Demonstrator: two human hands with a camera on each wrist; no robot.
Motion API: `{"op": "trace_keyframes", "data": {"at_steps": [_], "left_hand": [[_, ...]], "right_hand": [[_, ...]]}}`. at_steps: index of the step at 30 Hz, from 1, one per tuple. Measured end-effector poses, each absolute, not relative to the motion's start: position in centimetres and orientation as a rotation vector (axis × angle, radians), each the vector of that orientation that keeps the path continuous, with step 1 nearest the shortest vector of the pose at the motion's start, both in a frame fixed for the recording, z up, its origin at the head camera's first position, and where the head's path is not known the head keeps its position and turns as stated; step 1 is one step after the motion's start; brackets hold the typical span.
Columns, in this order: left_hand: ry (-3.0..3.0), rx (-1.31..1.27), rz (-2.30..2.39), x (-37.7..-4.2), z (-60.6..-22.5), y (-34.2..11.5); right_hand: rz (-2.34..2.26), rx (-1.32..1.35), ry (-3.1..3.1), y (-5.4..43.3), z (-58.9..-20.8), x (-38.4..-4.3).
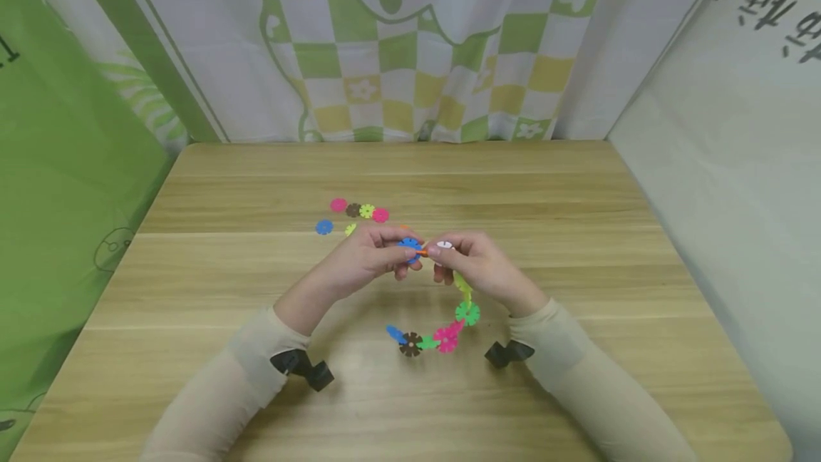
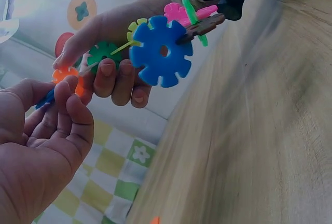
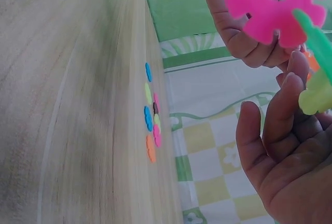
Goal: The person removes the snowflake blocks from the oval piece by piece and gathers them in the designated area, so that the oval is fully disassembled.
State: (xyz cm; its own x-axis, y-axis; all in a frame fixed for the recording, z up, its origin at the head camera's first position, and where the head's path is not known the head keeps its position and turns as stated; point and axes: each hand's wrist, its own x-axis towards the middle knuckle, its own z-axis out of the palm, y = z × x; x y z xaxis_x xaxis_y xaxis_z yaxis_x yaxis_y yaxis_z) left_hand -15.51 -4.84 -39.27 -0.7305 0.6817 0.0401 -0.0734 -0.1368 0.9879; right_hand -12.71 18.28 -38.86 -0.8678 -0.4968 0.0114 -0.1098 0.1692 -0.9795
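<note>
From my remote station, the head view shows both hands raised over a wood-grain desk. The left hand pinches a blue, round, notched plastic disc between thumb and fingers. The right hand has its thumb and fingers closed on an orange notched disc, whose edge meets the blue one between the hands; I cannot tell how far their slots are engaged. A white notched disc shows just behind the right thumb.

From the right hand a curved chain of similar discs runs down and back toward the left: I count yellow, green, pink, a second green, brown and, at the tip, a second blue.

Beyond the left hand, loose discs lie flat on the desk: a row of pink, brown, yellow and pink, with a blue one and a partly hidden yellow one nearer the hand. In my right wrist view, a loose orange disc lies near them.
</note>
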Motion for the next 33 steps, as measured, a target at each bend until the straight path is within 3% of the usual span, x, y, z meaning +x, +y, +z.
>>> {"op": "trace_keyframes", "data": {"at_steps": [33], "left_hand": [[1.532,0.502,1.953,-15.62,-39.19,-5.45]], "right_hand": [[-1.717,-0.549,2.179,17.90,-38.65,-12.83]]}}
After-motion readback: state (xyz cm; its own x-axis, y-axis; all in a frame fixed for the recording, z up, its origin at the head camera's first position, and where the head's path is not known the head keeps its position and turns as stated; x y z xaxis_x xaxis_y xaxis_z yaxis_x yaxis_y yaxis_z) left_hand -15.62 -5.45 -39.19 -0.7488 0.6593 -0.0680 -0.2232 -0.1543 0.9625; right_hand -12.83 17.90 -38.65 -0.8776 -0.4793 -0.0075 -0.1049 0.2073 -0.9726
